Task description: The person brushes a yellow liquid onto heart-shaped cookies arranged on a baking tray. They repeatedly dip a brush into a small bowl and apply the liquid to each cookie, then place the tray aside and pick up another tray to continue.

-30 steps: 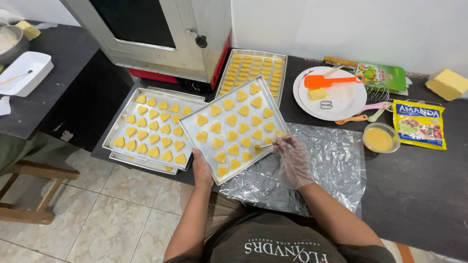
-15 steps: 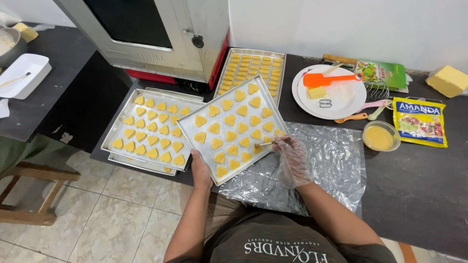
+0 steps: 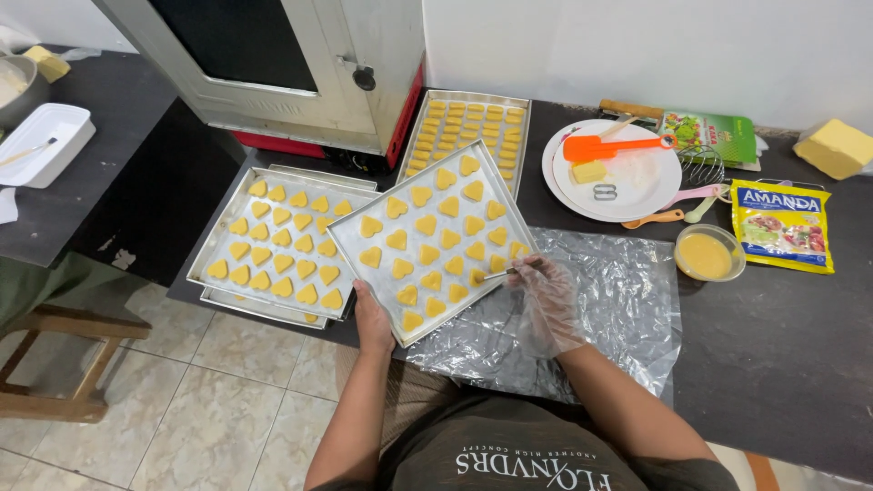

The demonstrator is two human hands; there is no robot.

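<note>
Clear plastic covers the right hand (image 3: pixel 546 305), a loose disposable glove, and its fingers are pinched around a thin brush (image 3: pixel 507 271) whose tip rests on a heart-shaped cookie near the lower right edge of a metal baking tray (image 3: pixel 377 277). The bare left hand (image 3: pixel 373 320) clasps that tray's near edge, thumb on top beside the lowest cookie, holding the tray turned at an angle so that one corner points toward the person. The tray carries rows of yellow heart-shaped cookies (image 3: pixel 427 225) and sits partly over a crinkled sheet of clear plastic (image 3: pixel 627 309) spread on the dark counter (image 3: pixel 782 355). Just to its left a second tray (image 3: pixel 227 264) of the same hearts lies stacked on another tray, overlapped at one corner by the held one. Behind, a third tray (image 3: pixel 414 150) of small rectangular pieces stands against the white oven (image 3: pixel 309 91). To the right, a small glass bowl of yellow liquid (image 3: pixel 708 254) sits close to the plastic sheet, beside a yellow packet (image 3: pixel 782 225). Further back, a white plate (image 3: pixel 627 182) bears an orange spatula (image 3: pixel 614 145), with a wire whisk (image 3: pixel 700 166) beside it, and a block of butter (image 3: pixel 832 148) sits at the far right.
</note>
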